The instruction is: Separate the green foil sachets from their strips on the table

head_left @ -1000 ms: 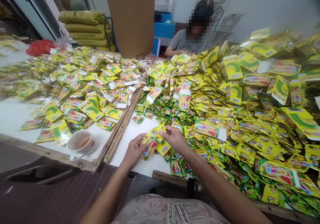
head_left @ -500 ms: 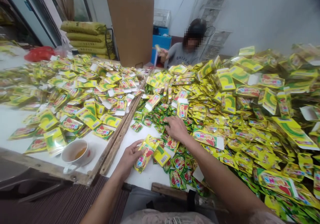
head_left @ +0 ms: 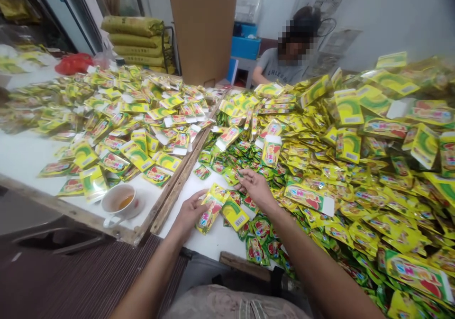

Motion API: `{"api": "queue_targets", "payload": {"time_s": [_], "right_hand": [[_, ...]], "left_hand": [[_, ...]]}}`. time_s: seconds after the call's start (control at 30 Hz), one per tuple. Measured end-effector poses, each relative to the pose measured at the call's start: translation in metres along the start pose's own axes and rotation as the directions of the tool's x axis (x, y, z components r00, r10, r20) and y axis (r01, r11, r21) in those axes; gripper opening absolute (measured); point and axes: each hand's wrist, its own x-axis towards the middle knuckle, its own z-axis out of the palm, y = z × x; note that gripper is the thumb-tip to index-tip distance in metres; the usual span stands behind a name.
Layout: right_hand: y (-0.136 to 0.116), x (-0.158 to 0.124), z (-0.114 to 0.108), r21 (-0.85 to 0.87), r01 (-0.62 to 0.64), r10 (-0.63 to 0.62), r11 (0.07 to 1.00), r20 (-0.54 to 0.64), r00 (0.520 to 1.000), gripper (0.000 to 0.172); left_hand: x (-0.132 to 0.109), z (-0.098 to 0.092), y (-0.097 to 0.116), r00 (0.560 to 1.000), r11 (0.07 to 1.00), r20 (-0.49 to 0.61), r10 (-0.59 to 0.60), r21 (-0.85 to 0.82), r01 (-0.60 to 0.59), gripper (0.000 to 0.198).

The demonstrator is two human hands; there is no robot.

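Note:
My left hand (head_left: 190, 214) grips a yellow packet (head_left: 212, 211) with red fruit and bright lettering, thumb on top. Beside that packet, a yellow box (head_left: 235, 215) with a barcode lies over the white tabletop. My right hand (head_left: 259, 190) is at the near edge of the heap of small green sachets (head_left: 245, 155), its fingers pinched on a small green sachet (head_left: 231, 176). More green packets (head_left: 256, 250) lie below my right wrist. A printed box with a white flap (head_left: 309, 198) rests to the right of this hand.
Yellow packets (head_left: 355, 181) pile high on the right. More boxes and packets (head_left: 135, 153) cover the left table. A cup of brown liquid (head_left: 119, 203) stands by its wooden edge. Across the table sits a person in a grey shirt (head_left: 280, 68), near a large cardboard sheet (head_left: 202, 30).
My right hand has drawn back slightly from the green heap, and a sachet now shows at its fingertips. My left hand keeps its packet. The co-worker's raised hand has dropped out of sight.

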Motion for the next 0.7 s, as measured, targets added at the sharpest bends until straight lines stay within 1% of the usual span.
{"api": "queue_targets", "payload": {"time_s": [0.03, 0.07, 0.13, 0.2, 0.3, 0.4, 0.47, 0.53, 0.6, 0.7], "right_hand": [[0.001, -0.004, 0.004, 0.098, -0.046, 0.046, 0.994, 0.001, 0.999, 0.035], [0.001, -0.008, 0.007, 0.158, -0.07, 0.07, 0.985, 0.006, 0.998, 0.037], [0.003, -0.015, 0.011, 0.183, -0.06, 0.057, 0.981, 0.02, 0.998, 0.037], [0.004, -0.02, 0.012, 0.119, -0.026, 0.019, 0.993, 0.063, 0.998, 0.032], [0.005, -0.028, 0.007, -0.038, 0.032, -0.026, 0.999, 0.134, 0.991, 0.024], [0.0, -0.032, 0.002, -0.223, 0.099, -0.05, 0.97, 0.213, 0.976, 0.021], [-0.004, -0.033, 0.001, -0.313, 0.127, -0.047, 0.941, 0.249, 0.967, 0.021], [-0.007, -0.033, 0.002, -0.36, 0.162, -0.077, 0.919, 0.24, 0.968, 0.022], [-0.008, -0.032, 0.005, -0.389, 0.234, -0.16, 0.891, 0.214, 0.964, 0.024], [-0.004, -0.032, 0.01, -0.426, 0.333, -0.273, 0.841, 0.197, 0.942, 0.024]], "left_hand": [[0.0, 0.001, -0.001, 1.0, 1.0, 0.008, -0.006, -0.002, 0.006, 0.07], [-0.001, 0.001, -0.001, 1.0, 1.0, 0.018, -0.008, -0.008, 0.008, 0.07], [-0.001, 0.003, -0.002, 1.0, 1.0, 0.031, 0.002, -0.028, -0.001, 0.069], [-0.002, 0.003, -0.002, 0.999, 0.999, 0.022, 0.027, -0.041, -0.026, 0.068], [-0.004, 0.003, -0.001, 0.999, 0.999, 0.034, 0.034, -0.036, -0.033, 0.066], [-0.006, 0.004, 0.0, 0.996, 0.999, 0.083, 0.018, -0.037, -0.015, 0.065], [-0.007, 0.004, -0.001, 0.995, 0.999, 0.098, 0.019, -0.028, -0.017, 0.062], [-0.008, 0.004, -0.003, 0.993, 1.0, 0.118, 0.021, -0.016, -0.02, 0.061], [-0.008, 0.004, -0.004, 0.99, 1.0, 0.14, 0.022, -0.015, -0.02, 0.06], [-0.009, 0.004, -0.005, 0.988, 0.999, 0.157, 0.017, -0.03, -0.012, 0.06]]}}
